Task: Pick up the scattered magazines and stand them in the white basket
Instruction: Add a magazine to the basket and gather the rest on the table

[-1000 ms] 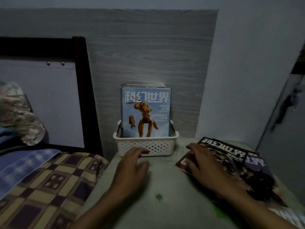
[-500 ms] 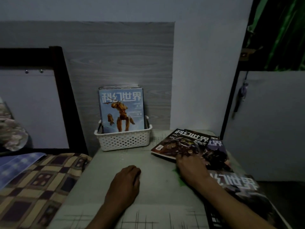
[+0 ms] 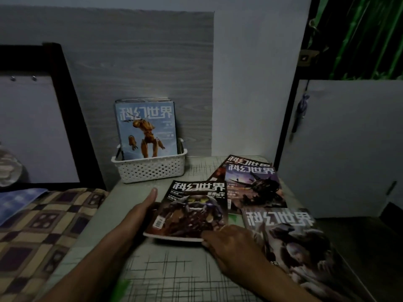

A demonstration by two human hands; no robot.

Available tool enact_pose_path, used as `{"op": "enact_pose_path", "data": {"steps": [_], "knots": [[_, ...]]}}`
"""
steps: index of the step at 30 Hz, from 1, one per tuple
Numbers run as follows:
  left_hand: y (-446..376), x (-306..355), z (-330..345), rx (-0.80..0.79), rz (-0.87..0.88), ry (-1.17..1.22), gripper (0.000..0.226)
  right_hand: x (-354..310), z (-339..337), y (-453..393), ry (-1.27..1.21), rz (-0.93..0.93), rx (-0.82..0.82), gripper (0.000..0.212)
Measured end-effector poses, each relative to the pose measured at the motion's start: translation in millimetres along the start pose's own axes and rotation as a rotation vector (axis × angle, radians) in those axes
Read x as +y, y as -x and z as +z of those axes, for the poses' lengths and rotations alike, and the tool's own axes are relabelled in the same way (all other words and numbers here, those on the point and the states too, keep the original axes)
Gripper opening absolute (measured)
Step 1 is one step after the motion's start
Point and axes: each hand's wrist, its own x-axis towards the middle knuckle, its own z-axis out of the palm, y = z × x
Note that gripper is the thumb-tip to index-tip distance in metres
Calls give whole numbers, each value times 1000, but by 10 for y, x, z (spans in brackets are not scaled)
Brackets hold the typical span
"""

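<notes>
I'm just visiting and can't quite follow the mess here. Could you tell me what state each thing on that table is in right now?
White perforated plastic basket: upright, holding standing magazines.
Blue-cover magazine with orange robot: standing at the basket's front.
Dark-cover magazine with barcode: near edge lifted, held between both hands.
Left hand: against that magazine's left edge.
Right hand: gripping its near corner.
Purple-cover magazine: lying flat.
Red-cornered magazine: flat, partly covered.
Grey-cover magazine: flat, nearest.
</notes>
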Motion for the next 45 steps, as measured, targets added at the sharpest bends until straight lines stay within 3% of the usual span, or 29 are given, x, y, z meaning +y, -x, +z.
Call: {"op": "enact_pose_path", "data": {"steps": [4,6,7,9,11,12,21,23,25,27,30,33,37,40,45], "knots": [[68,-103,16,14,130,-139,25,32,-119,9,-269,89,-240,34],[100,-174,34,16,224,-91,26,164,-176,110,-367,237,-225,38],[131,-196,32,29,282,-72,28,269,-172,189,-280,342,-199,43],[197,-227,8,76,377,-46,33,427,-151,386,16,593,-347,67],[216,-247,0,125,420,-15,35,480,-53,565,65,720,-514,83],[209,-246,-5,144,422,-6,35,460,10,607,41,725,-517,86],[326,-233,63,151,454,10,36,339,194,288,-101,620,-408,96],[376,-228,93,162,483,24,36,300,116,137,-314,683,-377,99],[432,-207,145,151,531,64,35,247,-31,-74,-755,781,-281,102],[475,-168,210,109,577,93,33,211,-147,-336,-1104,780,-96,88],[553,42,185,109,677,54,37,194,-328,-746,-1321,797,259,35],[618,340,28,172,800,-41,39,214,-483,-993,-1317,739,438,29],[656,389,-34,329,843,-198,33,98,-366,-974,-1233,665,326,36],[666,179,-18,465,842,-302,41,13,-132,-882,-1099,693,253,41],[464,256,-248,585,893,-423,44,157,-97,-1114,-792,636,283,44]]}}
